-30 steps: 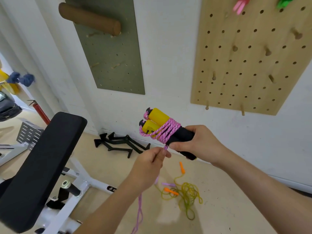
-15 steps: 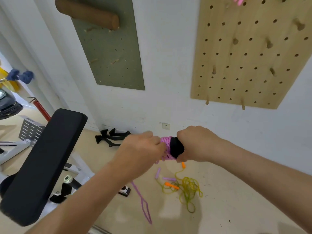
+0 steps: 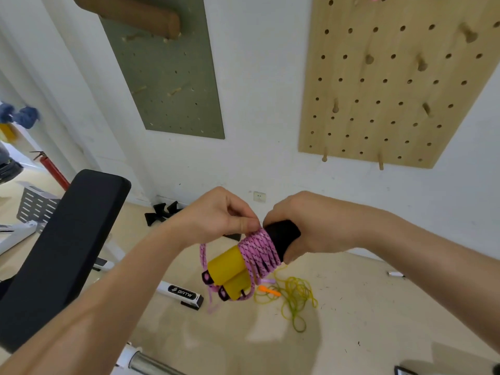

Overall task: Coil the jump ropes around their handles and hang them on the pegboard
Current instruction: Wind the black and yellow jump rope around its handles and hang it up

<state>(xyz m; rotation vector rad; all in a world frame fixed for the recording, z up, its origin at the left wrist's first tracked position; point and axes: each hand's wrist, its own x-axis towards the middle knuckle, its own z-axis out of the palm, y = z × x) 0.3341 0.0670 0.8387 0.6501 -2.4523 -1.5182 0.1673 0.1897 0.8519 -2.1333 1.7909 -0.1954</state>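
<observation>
A pink jump rope (image 3: 260, 252) is wound in many turns around its two yellow-and-black handles (image 3: 226, 269), held side by side in front of me. My right hand (image 3: 303, 223) grips the black ends of the handles. My left hand (image 3: 219, 215) pinches the pink cord at the top of the coil, and a short loop hangs below it. A second, yellow-green rope (image 3: 293, 296) with orange handles lies tangled on the floor beneath. The wooden pegboard (image 3: 392, 85) with several pegs hangs on the wall above right.
A black padded weight bench (image 3: 65, 239) on a white frame stands at the left. A green pegboard (image 3: 165, 77) with a brown roller hangs on the wall. Black brackets (image 3: 162, 212) lie by the wall base. A metal bar (image 3: 151, 364) shows at the bottom edge.
The handles have tipped so their yellow ends point down toward me. More pink cord sits on the coil and the hanging tail is shorter. My left hand came up over the bundle.
</observation>
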